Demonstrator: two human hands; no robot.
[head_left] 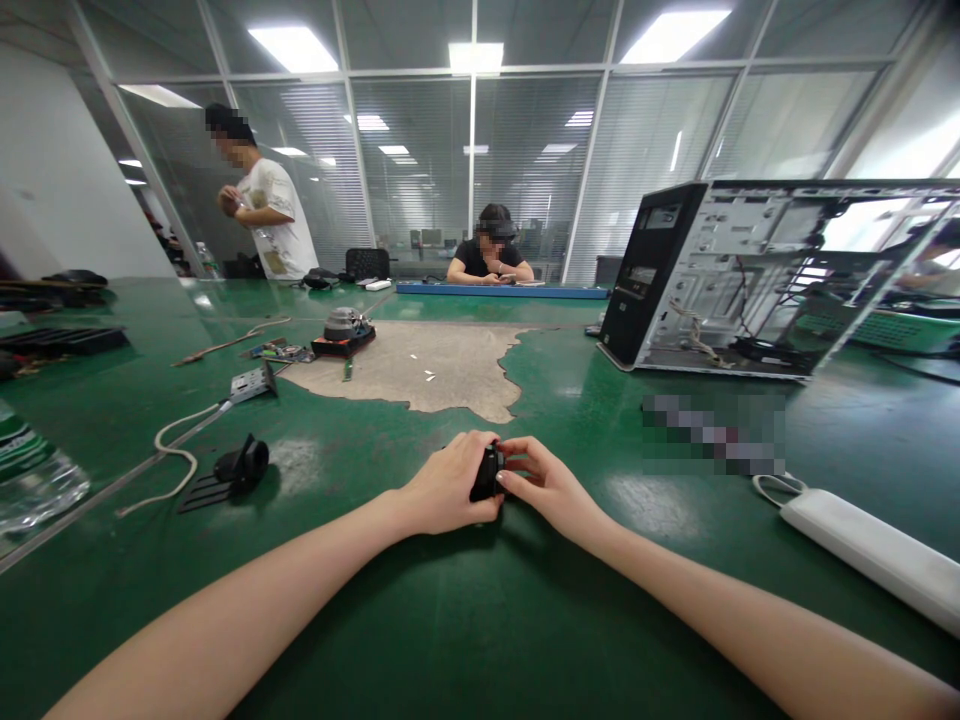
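Note:
A small black part (487, 474) is between my two hands, just above the green table; its exact kind is hidden by the fingers. My left hand (450, 484) wraps around it from the left, thumb below and fingers over the top. From the right, the thumb and fingers of my right hand (541, 484) pinch the part's right end. To the left on the table lies a black piece with a slotted flat base and a round end (241, 462).
An opened computer case (720, 280) stands at right, near a white power strip (862, 540). A water bottle (37, 475) is at the left edge. Beyond are a bare patch (450, 360), a metal bracket (253, 383) and a black-red device (343, 333). Two people are farther back.

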